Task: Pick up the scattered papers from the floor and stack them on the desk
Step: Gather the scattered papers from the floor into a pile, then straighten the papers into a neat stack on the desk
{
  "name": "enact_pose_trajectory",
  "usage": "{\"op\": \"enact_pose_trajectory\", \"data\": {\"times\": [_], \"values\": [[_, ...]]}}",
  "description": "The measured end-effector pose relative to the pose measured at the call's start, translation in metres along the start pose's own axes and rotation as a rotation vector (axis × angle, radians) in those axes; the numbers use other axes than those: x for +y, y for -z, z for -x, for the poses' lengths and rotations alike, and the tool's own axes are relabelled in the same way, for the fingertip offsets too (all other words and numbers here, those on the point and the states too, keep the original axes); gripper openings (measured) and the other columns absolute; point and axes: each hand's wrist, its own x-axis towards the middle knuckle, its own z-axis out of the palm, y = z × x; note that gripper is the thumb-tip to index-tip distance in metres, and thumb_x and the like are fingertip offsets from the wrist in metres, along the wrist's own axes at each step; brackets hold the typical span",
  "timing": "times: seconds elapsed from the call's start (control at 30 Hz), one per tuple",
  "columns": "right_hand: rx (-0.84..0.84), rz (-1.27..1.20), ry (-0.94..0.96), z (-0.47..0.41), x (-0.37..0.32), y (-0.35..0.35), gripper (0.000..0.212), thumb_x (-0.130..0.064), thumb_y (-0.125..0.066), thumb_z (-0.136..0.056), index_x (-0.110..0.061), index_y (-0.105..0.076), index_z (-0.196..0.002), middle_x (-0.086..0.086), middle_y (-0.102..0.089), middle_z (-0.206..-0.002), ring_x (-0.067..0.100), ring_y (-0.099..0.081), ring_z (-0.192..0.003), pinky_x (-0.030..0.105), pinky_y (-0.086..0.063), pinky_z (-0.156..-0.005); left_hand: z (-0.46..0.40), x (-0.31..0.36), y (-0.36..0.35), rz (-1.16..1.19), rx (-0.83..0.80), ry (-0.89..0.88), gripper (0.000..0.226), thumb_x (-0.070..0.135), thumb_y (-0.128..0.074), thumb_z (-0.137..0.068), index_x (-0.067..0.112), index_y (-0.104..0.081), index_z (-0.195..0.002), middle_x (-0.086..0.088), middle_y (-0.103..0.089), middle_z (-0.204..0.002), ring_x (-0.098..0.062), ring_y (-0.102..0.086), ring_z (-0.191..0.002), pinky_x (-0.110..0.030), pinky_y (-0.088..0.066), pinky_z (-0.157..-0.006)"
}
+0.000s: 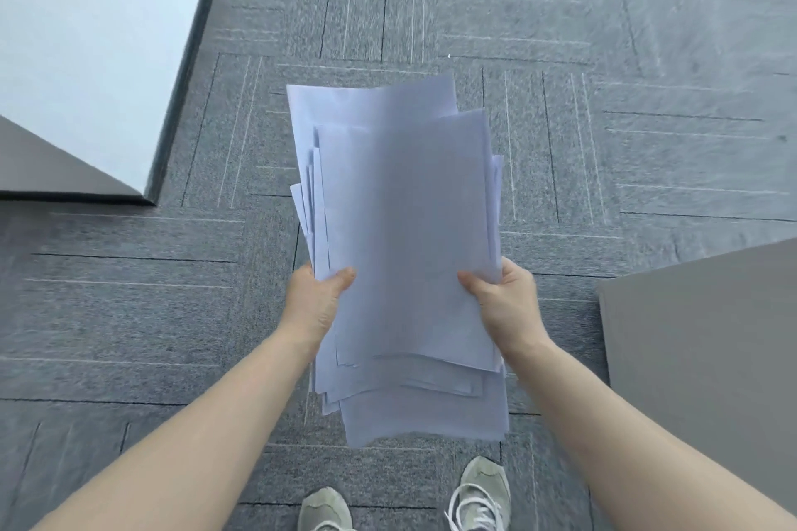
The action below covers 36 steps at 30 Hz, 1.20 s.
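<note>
An uneven stack of several white paper sheets [405, 237] hangs in the air over the grey carpet, its edges fanned out and not squared. My left hand [317, 300] grips the stack's left edge, thumb on top. On the opposite edge my right hand [506, 300] holds it the same way. A grey desk top [707, 358] shows at the right, beside my right forearm. No loose sheet lies on the visible floor.
Grey patterned carpet [604, 56] fills most of the view. A white panel or wall [95, 47] with a dark base strip stands at the upper left, and a grey surface corner [47, 172] juts in below it. My two shoes [478, 491] are at the bottom edge.
</note>
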Motion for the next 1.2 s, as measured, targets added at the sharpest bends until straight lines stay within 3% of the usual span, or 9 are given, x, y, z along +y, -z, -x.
{"op": "enact_pose_trajectory", "data": {"times": [0.17, 0.3, 0.5, 0.57, 0.63, 0.83, 0.9, 1.0, 1.2], "values": [[0.053, -0.015, 0.017, 0.051, -0.077, 0.028, 0.006, 0.002, -0.066, -0.084, -0.003, -0.068, -0.082, 0.006, -0.071, -0.082, 0.020, -0.063, -0.079, 0.047, -0.054, -0.079, 0.059, 0.087, -0.009, -0.017, -0.017, -0.047, 0.018, 0.010, -0.067, -0.085, 0.013, -0.063, -0.103, 0.001, -0.069, -0.095, -0.020, -0.065, -0.093, -0.027, -0.045, -0.083], [0.127, -0.046, 0.055, 0.094, -0.140, 0.052, 0.015, 0.000, -0.064, -0.085, -0.011, -0.072, -0.078, -0.004, -0.072, -0.076, 0.013, -0.062, -0.072, 0.033, -0.051, -0.070, 0.106, 0.155, -0.020, -0.029, -0.053, -0.097, 0.013, 0.010, -0.067, -0.084, 0.019, -0.065, -0.092, 0.004, -0.070, -0.090, -0.014, -0.065, -0.082, -0.022, -0.048, -0.069], [0.248, -0.079, 0.115, 0.155, -0.212, 0.092, 0.013, -0.005, -0.065, -0.086, -0.013, -0.071, -0.079, -0.004, -0.069, -0.072, 0.017, -0.060, -0.071, 0.035, -0.050, -0.069, 0.174, 0.239, -0.042, -0.027, -0.113, -0.172, 0.006, 0.012, -0.066, -0.085, 0.017, -0.063, -0.087, 0.008, -0.067, -0.081, -0.011, -0.062, -0.075, -0.011, -0.044, -0.055], [0.297, -0.110, 0.125, 0.172, -0.232, 0.105, 0.022, -0.004, -0.065, -0.086, -0.018, -0.070, -0.070, -0.007, -0.068, -0.067, 0.014, -0.059, -0.066, 0.033, -0.050, -0.066, 0.195, 0.261, -0.050, -0.024, -0.146, -0.187, 0.006, 0.014, -0.068, -0.083, 0.015, -0.067, -0.089, 0.006, -0.070, -0.082, -0.015, -0.065, -0.077, -0.015, -0.047, -0.059], [0.344, -0.138, 0.144, 0.188, -0.250, 0.118, 0.019, -0.003, -0.066, -0.085, -0.011, -0.065, -0.068, -0.007, -0.063, -0.064, 0.014, -0.055, -0.064, 0.033, -0.046, -0.064, 0.215, 0.284, -0.057, -0.032, -0.179, -0.202, 0.006, 0.014, -0.069, -0.082, 0.019, -0.067, -0.085, 0.005, -0.071, -0.082, -0.016, -0.066, -0.079, -0.022, -0.048, -0.064], [0.456, -0.207, 0.282, 0.240, -0.296, 0.159, 0.011, 0.000, -0.066, -0.085, 0.006, -0.059, -0.079, 0.001, -0.058, -0.068, 0.013, -0.050, -0.067, 0.033, -0.042, -0.064, 0.269, 0.336, -0.081, -0.017, -0.324, -0.269, 0.014, 0.013, -0.068, -0.082, 0.015, -0.074, -0.095, -0.004, -0.075, -0.094, -0.024, -0.070, -0.092, -0.040, -0.053, -0.085], [0.500, -0.235, 0.313, 0.260, -0.308, 0.176, 0.013, -0.003, -0.066, -0.085, 0.007, -0.059, -0.082, 0.003, -0.058, -0.070, 0.014, -0.050, -0.068, 0.033, -0.042, -0.065, 0.287, 0.348, -0.093, -0.003, -0.366, -0.282, 0.010, 0.013, -0.069, -0.082, 0.016, -0.073, -0.090, -0.004, -0.075, -0.091, -0.025, -0.070, -0.092, -0.040, -0.053, -0.084], [0.596, -0.303, 0.352, 0.291, -0.321, 0.202, 0.014, -0.003, -0.068, -0.085, -0.005, -0.063, -0.071, -0.001, -0.062, -0.067, 0.014, -0.054, -0.065, 0.033, -0.044, -0.063, 0.322, 0.368, -0.115, 0.044, -0.469, -0.333, 0.012, 0.008, -0.069, -0.082, 0.012, -0.072, -0.093, -0.006, -0.075, -0.090, -0.026, -0.070, -0.088, -0.041, -0.055, -0.081], [0.817, -0.353, 0.427, 0.353, -0.336, 0.260, 0.010, -0.005, -0.069, -0.086, -0.005, -0.068, -0.076, 0.000, -0.066, -0.069, 0.018, -0.059, -0.067, 0.033, -0.047, -0.063, 0.393, 0.390, -0.168, 0.041, -0.664, -0.414, 0.011, 0.004, -0.069, -0.080, 0.014, -0.069, -0.077, 0.003, -0.071, -0.067, -0.015, -0.066, -0.063, -0.031, -0.054, -0.062]]}}
